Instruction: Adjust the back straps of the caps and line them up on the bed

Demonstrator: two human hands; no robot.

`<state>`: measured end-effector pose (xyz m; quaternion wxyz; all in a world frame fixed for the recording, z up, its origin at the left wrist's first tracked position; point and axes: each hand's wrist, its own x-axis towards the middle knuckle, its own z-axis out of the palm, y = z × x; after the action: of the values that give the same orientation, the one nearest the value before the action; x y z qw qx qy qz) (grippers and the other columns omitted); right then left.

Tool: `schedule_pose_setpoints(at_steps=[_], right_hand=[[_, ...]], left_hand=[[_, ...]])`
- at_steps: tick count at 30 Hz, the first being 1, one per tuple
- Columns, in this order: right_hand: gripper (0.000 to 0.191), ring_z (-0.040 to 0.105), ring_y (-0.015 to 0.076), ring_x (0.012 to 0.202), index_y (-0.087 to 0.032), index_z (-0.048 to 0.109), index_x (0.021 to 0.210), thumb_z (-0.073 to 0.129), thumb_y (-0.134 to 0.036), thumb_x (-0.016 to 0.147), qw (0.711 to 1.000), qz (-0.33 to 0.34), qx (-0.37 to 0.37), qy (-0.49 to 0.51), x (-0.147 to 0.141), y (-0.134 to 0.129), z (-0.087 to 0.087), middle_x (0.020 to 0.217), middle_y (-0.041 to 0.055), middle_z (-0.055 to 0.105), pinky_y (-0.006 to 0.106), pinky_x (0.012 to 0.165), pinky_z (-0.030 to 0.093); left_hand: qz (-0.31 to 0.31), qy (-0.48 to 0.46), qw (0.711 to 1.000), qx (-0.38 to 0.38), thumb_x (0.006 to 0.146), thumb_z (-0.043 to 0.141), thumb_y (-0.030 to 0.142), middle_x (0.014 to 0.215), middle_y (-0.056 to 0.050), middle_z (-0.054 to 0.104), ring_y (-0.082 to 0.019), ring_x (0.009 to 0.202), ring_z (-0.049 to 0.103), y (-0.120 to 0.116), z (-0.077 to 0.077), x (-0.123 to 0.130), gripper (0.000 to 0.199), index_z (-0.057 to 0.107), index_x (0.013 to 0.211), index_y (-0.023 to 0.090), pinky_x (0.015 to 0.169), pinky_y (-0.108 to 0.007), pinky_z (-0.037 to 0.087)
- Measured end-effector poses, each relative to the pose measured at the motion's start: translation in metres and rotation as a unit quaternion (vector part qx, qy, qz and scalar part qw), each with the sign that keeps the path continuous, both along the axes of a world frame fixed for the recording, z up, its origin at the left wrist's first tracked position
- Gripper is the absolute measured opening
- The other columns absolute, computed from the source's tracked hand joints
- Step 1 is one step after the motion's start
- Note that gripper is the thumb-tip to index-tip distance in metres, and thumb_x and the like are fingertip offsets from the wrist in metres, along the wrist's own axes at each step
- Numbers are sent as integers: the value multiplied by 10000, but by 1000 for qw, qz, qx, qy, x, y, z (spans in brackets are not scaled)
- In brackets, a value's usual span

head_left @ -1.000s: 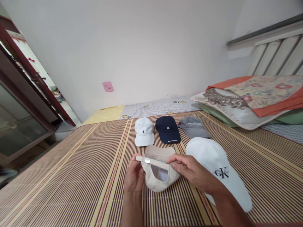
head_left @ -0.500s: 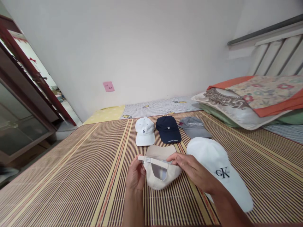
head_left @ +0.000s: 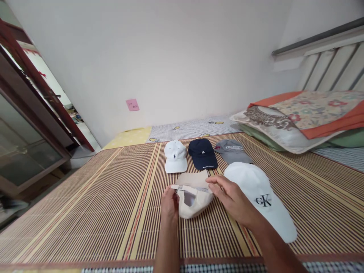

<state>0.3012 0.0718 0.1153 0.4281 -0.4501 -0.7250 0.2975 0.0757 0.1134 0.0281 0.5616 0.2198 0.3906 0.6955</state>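
Between my hands a beige baseball cap (head_left: 196,206) lies upside down, its brim pointing away from me and its back opening facing me. My left hand (head_left: 170,203) is closed on the left end of its back strap, where a small metal buckle shows. On the right side, my right hand (head_left: 227,193) grips the cap's edge near the brim, thumb and fingers close together. To the right of my right hand rests a white cap with black CK letters (head_left: 263,199). Behind the beige cap are a white cap (head_left: 175,156), a navy cap (head_left: 202,153) and a grey cap (head_left: 233,151).
A striped bamboo mat (head_left: 99,204) covers the bed. Pillows (head_left: 273,123) with a floral orange-edged cloth (head_left: 327,112) lie at the far right. A white wall with a pink note (head_left: 132,105) rises behind; a glass-fronted cabinet (head_left: 25,148) stands left.
The view has shifted a little, showing the mat's front edge. My right hand has moved from the back strap to the beige cap's edge near the brim. My left hand still holds the strap.
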Motion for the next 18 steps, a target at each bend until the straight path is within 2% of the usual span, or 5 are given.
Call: schedule_pose_setpoints(at_steps=[4, 10, 13, 16, 18], right_hand=[[286, 639, 274, 1143, -236, 654, 1119, 483, -445, 1024, 999, -29, 23, -10, 1, -11, -1, 1180, 87, 689, 443, 997, 486], [373, 658, 298, 1212, -239, 678, 1173, 519, -508, 971, 994, -101, 29, 15, 24, -42, -14, 1263, 118, 715, 458, 1055, 515], [409, 747, 296, 1049, -239, 714, 1093, 564, -587, 939, 987, -147, -42, 42, 50, -74, -45, 1094, 107, 789, 377, 919, 590], [434, 758, 252, 741, -247, 718, 966, 520, -633, 963, 980, -141, -121, 68, 76, -113, -86, 772, 49, 777, 305, 707, 605], [448, 736, 222, 640, -256, 719, 887, 545, -666, 935, 980, -124, -144, 61, 87, -138, -111, 714, 28, 759, 269, 636, 593]], left_hand=[[22, 70, 997, -21, 630, 756, 255, 471, 94, 554, -77, 379, 456, -1, -15, 2, 224, 565, 734, 203, 415, -188, 318], [41, 140, 989, -7, 641, 712, 300, 453, 85, 557, -100, 393, 462, -4, -28, 6, 191, 569, 735, 214, 434, -208, 334], [49, 165, 985, 2, 633, 703, 320, 471, 85, 559, -101, 402, 454, -5, -33, 7, 182, 583, 718, 212, 439, -215, 341], [55, 186, 981, 10, 633, 706, 321, 516, 76, 575, -99, 431, 462, -7, -38, 8, 177, 609, 721, 201, 453, -216, 352], [57, 196, 979, 13, 636, 711, 317, 542, 69, 586, -98, 455, 476, -9, -40, 9, 176, 620, 726, 196, 469, -215, 365]])
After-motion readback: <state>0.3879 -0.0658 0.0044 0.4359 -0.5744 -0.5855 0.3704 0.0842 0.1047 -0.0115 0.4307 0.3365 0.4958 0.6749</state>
